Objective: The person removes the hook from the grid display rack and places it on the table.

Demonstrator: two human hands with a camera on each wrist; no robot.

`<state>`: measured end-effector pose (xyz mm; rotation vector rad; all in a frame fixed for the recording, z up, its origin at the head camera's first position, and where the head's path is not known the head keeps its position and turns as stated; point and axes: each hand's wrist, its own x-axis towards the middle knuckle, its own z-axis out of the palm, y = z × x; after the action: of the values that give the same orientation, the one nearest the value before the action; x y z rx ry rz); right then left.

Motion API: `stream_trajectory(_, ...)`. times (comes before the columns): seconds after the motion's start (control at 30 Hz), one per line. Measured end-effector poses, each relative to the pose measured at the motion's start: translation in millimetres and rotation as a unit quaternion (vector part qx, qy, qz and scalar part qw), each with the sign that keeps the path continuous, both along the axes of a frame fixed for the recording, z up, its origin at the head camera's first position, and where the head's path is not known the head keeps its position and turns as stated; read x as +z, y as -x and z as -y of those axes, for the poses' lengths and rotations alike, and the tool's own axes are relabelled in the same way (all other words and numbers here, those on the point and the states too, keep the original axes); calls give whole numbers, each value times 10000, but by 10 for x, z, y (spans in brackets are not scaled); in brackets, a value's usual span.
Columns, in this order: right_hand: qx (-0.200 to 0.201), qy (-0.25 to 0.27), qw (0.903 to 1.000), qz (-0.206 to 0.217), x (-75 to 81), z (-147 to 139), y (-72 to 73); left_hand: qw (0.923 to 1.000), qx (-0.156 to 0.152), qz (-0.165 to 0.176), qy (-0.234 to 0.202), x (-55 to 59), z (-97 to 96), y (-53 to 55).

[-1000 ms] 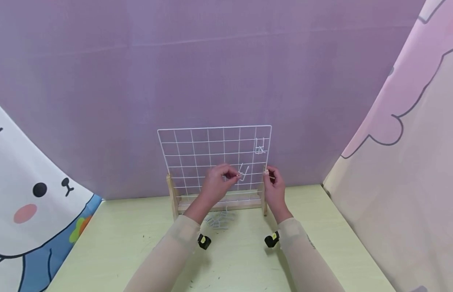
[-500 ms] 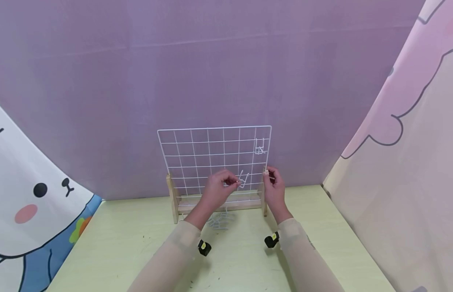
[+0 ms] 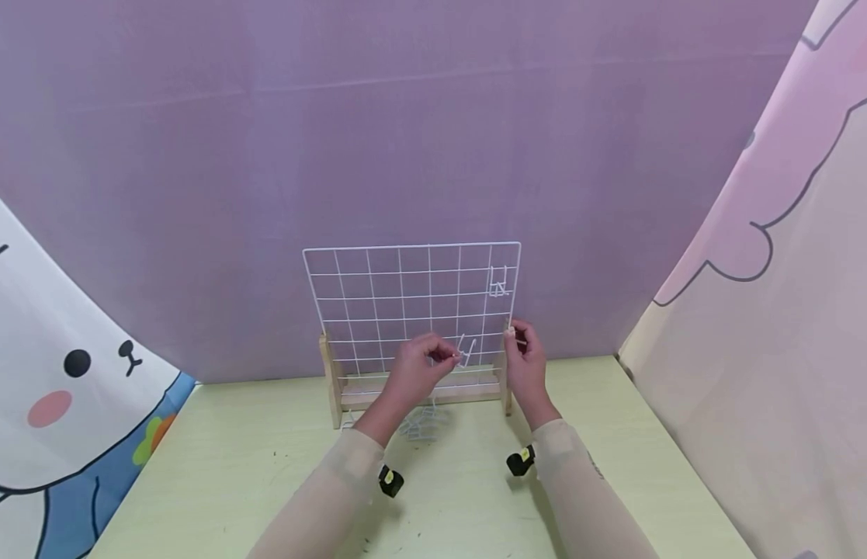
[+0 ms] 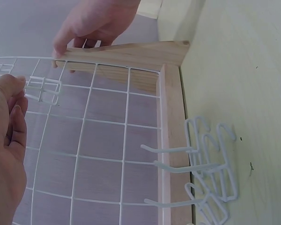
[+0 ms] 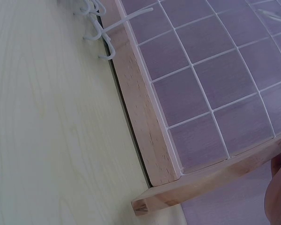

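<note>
A white wire grid panel [image 3: 411, 246] stands upright in a wooden stand [image 3: 328, 373] on the table. My left hand [image 3: 421, 369] pinches a small white wire hook [image 4: 50, 90] between thumb and fingers, at the panel's right part. The hook lies against the grid wires; whether it is caught on them I cannot tell. My right hand [image 3: 527, 369] grips the stand's right upright [image 4: 131, 54] near its top. Something thin and white shows between its fingers, too small to name. Another white hook [image 3: 498, 283] hangs at the panel's upper right.
Several loose white hooks [image 4: 215, 168] lie in a pile on the table before the stand's bottom bar [image 5: 136, 108]. The pale yellow table [image 3: 475, 497] meets a purple backdrop [image 3: 405, 140] behind. Printed cloths hang at both sides.
My left hand has moved down a little along the grid with the hook. The right hand stays on the upright.
</note>
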<state>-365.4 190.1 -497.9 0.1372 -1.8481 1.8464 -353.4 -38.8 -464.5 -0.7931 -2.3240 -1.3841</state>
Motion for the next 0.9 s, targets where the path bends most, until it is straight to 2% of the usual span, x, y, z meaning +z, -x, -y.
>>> stream_trajectory(0.57,-20,28,9999,133,9,0,-1,9998,-107,135,90,-145,3,20)
stream_trajectory(0.9,-42,-118,9998,-162,61,6,-60,9988,-231,364,240,-204,5,39)
